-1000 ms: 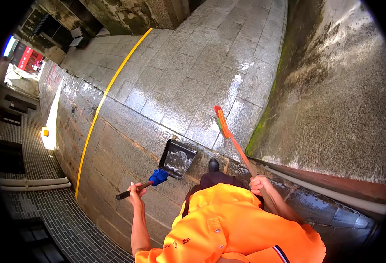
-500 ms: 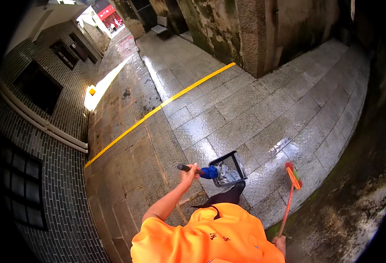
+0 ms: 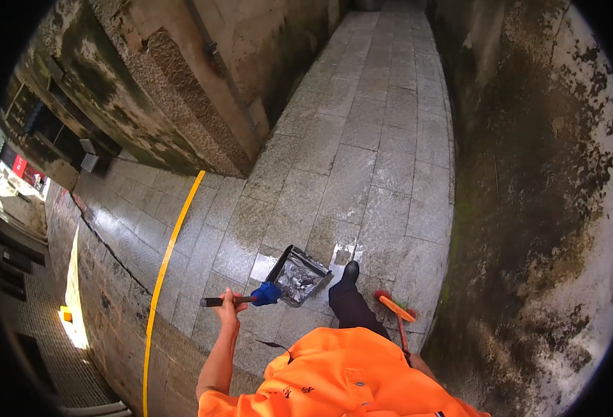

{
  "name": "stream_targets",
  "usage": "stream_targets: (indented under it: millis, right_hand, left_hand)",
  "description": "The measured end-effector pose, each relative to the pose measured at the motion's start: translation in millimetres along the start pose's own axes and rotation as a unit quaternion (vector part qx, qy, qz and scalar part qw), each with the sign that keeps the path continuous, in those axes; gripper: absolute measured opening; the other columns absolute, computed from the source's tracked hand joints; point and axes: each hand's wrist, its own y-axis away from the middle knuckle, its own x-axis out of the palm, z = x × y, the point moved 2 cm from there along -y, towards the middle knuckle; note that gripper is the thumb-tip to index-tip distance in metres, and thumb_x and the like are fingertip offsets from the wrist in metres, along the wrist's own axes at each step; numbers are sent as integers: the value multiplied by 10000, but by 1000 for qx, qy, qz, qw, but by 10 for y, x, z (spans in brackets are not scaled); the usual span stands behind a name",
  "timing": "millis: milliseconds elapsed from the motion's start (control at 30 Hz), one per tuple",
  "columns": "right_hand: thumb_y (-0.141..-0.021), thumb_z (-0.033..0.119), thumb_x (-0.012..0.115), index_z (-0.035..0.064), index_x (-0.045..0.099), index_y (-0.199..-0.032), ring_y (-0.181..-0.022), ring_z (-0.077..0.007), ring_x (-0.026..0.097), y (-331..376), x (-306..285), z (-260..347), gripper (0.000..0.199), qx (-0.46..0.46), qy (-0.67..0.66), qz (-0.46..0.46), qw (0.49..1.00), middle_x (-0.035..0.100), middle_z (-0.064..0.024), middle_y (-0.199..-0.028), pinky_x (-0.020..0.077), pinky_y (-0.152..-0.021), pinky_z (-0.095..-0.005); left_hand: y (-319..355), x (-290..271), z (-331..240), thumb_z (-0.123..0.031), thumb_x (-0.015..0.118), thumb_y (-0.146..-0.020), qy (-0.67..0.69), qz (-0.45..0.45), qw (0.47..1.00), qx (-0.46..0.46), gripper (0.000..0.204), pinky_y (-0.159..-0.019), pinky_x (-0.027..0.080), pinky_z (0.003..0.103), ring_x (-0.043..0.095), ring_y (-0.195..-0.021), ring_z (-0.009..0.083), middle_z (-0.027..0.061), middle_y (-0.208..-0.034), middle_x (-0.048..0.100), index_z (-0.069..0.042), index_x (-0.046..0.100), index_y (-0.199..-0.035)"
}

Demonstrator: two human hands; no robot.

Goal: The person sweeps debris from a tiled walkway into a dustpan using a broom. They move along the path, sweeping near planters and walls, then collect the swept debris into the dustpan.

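My left hand (image 3: 228,307) is closed round the dark grip of a long-handled dustpan, out to the left of my body. The black dustpan (image 3: 279,263) is in front of me by the stone paving, its inside grey and shiny with something I cannot make out. Bunched blue material (image 3: 266,293) is wrapped on the handle close to the pan. Low on the right, my right hand (image 3: 421,365), partly hidden by my orange shirt, grips the reddish stick of a broom (image 3: 397,308). Its orange head, with red bristles, is beside my dark-shod foot.
A mossy, stained wall (image 3: 522,229) runs close along my right. Wet stone slabs (image 3: 362,132) lead ahead into a narrow alley. A rough stone corner (image 3: 195,104) juts out on the left, and a yellow line (image 3: 162,278) crosses the paving there.
My view has swung right, from the open lane to the narrow alley. The dustpan and broom have come round with me, still held, and one foot now shows farther forward.
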Motion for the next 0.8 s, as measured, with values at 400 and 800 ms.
stream_targets:
  millis: [400,800]
  right_hand:
    - [-737,16,442,51,479,-695,-348,-105,362,-681,203,3339,66,45,-64,-32,996,407,-4,-491,302,-320,-249]
    - [-753,12,449,67,492,-710,-356,-87,354,-1490,736,6973,82,57,-111,-87,988,418,16,-507,303,-325,-236]
  left_hand:
    - [-2260,3342,-1489,-251,540,-833,2,40,999,0,253,-394,520,273,560,-550,196,117,-727,561,-11,496,-767]
    - [-4587,7257,-2730,-174,571,-817,33,131,991,-16,191,-420,515,247,580,-518,172,94,-706,578,-14,510,-732]
